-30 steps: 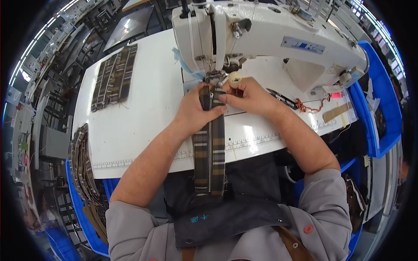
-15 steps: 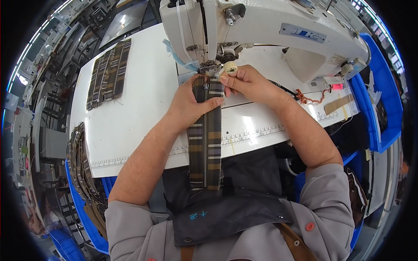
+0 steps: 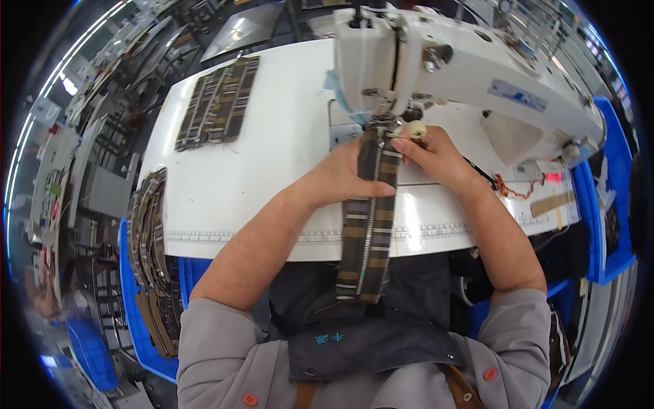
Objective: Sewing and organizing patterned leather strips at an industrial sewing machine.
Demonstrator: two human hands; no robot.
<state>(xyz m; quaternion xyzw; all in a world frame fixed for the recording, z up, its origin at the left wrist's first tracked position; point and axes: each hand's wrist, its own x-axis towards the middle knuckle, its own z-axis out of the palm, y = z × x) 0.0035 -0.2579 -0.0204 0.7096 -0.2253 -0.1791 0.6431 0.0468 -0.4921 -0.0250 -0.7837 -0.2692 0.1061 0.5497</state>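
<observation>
Left hand [image 3: 344,174] clamps the plaid strip [image 3: 383,225], thumb across its zip [image 3: 369,228], over the table [image 3: 293,123]; right hand [image 3: 434,158] pinches its upper edge by the machine [image 3: 460,78]. Apparently seam-feeding, which calls for straight guiding.

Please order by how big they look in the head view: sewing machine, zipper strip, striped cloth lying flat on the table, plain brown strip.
1. Sewing machine
2. Zipper strip and striped cloth, not ranked: the first looks longer but narrower, and may be nearer the camera
3. Plain brown strip
</observation>
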